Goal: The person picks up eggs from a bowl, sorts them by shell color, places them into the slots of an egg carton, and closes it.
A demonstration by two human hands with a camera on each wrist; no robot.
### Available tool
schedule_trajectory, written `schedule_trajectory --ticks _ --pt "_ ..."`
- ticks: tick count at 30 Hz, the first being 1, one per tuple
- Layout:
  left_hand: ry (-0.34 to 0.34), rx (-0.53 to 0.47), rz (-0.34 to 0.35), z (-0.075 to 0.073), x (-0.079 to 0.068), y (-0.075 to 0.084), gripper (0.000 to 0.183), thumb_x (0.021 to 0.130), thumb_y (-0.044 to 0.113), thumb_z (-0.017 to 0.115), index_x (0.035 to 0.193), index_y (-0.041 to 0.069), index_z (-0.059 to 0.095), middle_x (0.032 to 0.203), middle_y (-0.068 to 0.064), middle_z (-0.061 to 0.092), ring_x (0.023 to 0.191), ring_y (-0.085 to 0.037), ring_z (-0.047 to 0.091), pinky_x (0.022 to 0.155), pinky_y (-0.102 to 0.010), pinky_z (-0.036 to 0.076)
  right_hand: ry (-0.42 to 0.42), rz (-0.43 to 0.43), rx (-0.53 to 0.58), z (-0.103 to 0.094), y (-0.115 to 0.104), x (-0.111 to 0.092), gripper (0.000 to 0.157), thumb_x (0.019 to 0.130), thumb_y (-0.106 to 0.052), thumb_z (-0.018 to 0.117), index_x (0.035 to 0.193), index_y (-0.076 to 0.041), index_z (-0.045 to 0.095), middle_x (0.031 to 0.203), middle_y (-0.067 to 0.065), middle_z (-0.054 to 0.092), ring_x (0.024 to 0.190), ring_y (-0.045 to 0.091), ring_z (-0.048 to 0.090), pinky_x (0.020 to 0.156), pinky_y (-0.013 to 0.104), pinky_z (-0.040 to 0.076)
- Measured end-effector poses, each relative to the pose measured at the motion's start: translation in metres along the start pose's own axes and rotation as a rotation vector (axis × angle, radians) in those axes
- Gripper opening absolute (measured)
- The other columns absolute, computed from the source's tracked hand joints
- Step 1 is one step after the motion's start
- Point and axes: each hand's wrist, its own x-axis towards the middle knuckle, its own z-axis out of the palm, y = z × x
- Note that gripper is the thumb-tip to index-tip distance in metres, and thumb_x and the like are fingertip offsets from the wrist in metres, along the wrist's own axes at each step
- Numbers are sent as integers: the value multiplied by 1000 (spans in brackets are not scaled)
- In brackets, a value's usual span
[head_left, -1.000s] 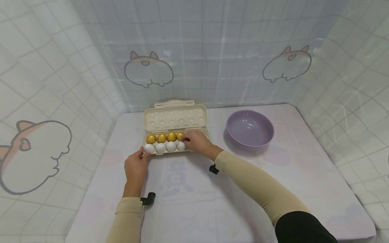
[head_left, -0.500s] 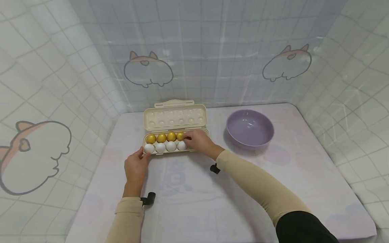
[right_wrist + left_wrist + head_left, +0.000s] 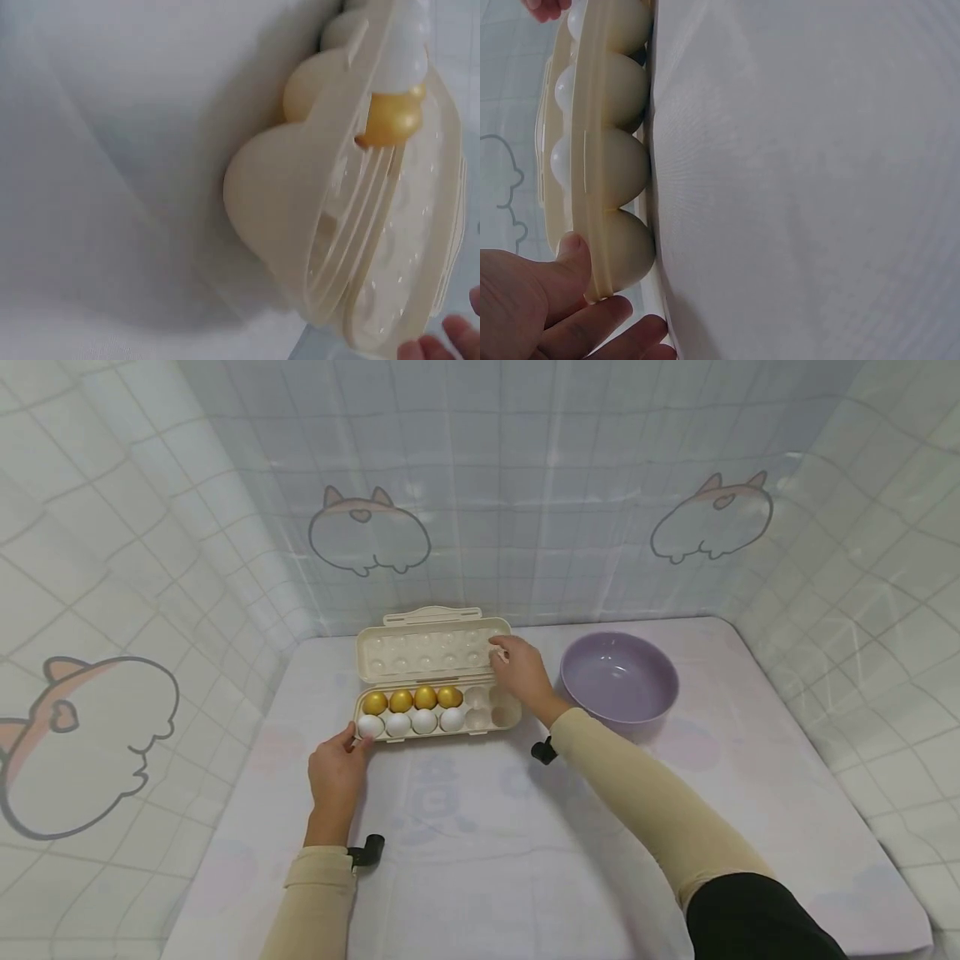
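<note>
A cream plastic egg carton point(image 3: 437, 739) lies with its lid point(image 3: 420, 670) folded back. It holds a back row of golden eggs point(image 3: 424, 697) and a front row of white eggs point(image 3: 423, 721), and the cups at its right end hold none. My left hand point(image 3: 337, 772) pinches the carton's left end, thumb point(image 3: 571, 251) on the rim and fingers below. My right hand point(image 3: 522, 674) is raised at the lid's right edge, fingers loosely bent, holding nothing; only its fingertips point(image 3: 454, 334) show in the right wrist view, beside the lid.
A purple bowl point(image 3: 618, 681) stands right of the carton, close behind the right wrist. A pale cloth point(image 3: 450, 877) covers the table, and tile-patterned sheets point(image 3: 517, 502) hang around its back and sides.
My right hand has let go of the rightmost golden egg and moved up and right to the lid's edge, uncovering the carton's right-end cups. The left hand keeps its place.
</note>
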Motion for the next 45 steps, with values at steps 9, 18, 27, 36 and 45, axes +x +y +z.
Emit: schedule_trajectory --ticks 9,18,27,36,45 --pt "-6 3 1 0 1 -1 54 102 27 73 150 11 55 147 -15 62 135 -39 64 108 -53 56 -7 148 65 0 11 10 61 108 -28 58 160 -1 41 168 18 42 156 35 42 130 47 35" --pt "-9 8 13 2 1 0 54 102 27 73 150 11 55 147 -15 63 135 -39 64 108 -54 55 -130 319 120 -1 14 15 80 109 -46 52 169 -9 15 175 16 29 161 37 31 133 51 28" --pt "-4 4 10 3 1 0 55 102 27 73 151 11 55 148 -16 62 134 -39 65 108 -53 56 -107 300 282 -11 8 17 80 107 -47 55 170 -13 18 167 18 40 153 37 42 125 54 39" --pt "29 1 32 2 -1 -3 53 101 26 74 149 10 57 146 -16 63 130 -40 68 107 -54 56 -134 39 61 -13 -11 3 58 108 -53 54 156 -21 51 155 19 46 143 38 49 122 56 42" --pt "67 2 116 0 -1 -4 49 100 25 75 144 8 63 136 -21 68 120 -41 73 101 -58 58 -431 -284 -449 -3 -28 -24 63 105 -62 54 156 -24 53 158 3 58 147 29 54 126 50 40"
